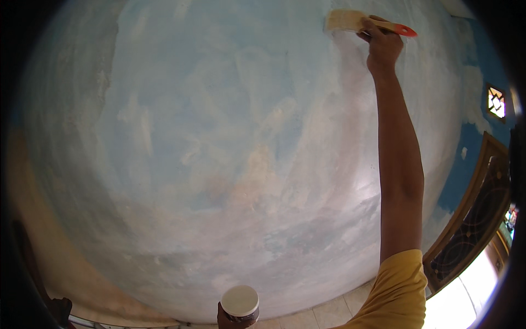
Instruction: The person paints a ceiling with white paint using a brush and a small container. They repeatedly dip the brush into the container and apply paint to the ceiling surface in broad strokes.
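Wall [219, 137]: patchy blue-white, worn, fills view. Left hand [227, 319] at bottom edge, fingers wrapped around small cup [240, 303] with white lid, held low near floor tiles [329, 312]. Right hand [382, 46] raised high, gripping red-handled wide brush [356, 22], bristles touching wall. Ornate door [476, 219] far right.
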Demonstrator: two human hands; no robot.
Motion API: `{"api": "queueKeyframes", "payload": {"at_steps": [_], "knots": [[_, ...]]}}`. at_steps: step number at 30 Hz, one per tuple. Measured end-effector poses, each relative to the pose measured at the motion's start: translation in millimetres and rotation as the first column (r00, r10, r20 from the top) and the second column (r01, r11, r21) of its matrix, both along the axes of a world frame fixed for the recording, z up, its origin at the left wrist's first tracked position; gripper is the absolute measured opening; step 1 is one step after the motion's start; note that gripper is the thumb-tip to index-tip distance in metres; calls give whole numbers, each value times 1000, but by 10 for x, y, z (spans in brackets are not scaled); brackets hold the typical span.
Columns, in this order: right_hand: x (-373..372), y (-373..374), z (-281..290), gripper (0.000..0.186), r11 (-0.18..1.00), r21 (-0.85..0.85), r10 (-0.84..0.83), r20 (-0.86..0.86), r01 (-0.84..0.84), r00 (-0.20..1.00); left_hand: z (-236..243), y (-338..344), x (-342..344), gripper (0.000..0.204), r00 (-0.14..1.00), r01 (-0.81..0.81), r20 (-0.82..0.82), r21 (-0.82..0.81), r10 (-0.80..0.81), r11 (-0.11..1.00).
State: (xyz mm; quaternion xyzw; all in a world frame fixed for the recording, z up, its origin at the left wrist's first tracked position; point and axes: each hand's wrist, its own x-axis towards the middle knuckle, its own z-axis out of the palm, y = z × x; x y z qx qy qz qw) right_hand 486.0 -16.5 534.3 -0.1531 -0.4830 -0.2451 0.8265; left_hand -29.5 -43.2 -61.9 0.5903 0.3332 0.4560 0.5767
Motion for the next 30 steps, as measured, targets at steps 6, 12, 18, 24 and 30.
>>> {"api": "queueKeyframes", "payload": {"at_steps": [6, 12, 18, 24, 30], "knots": [[198, -71, -78, 23, 925, 29, -376, -68, 379, 924, 48, -26, 2, 101, 999, 17, 33, 42, -18, 999], [175, 21, -211, 17, 648, -2, -696, 405, 762, 593, -38, 31, 37, 100, 998, 55, 16, -6, -55, 998], [-224, -224, -941, 14, 705, -334, -447, 474, 625, 759, -115, -19, 21, 98, 998, 36, 44, 5, -36, 999], [142, -308, -362, 13, 682, -49, -711, 185, 729, 678, 36, -52, 43, 98, 999, 31, -9, 73, -31, 997], [340, -6, -652, 20, 509, -115, -797, 311, 853, 517, -15, -94, 103, 99, 999, 38, 28, 11, -39, 999]]}}
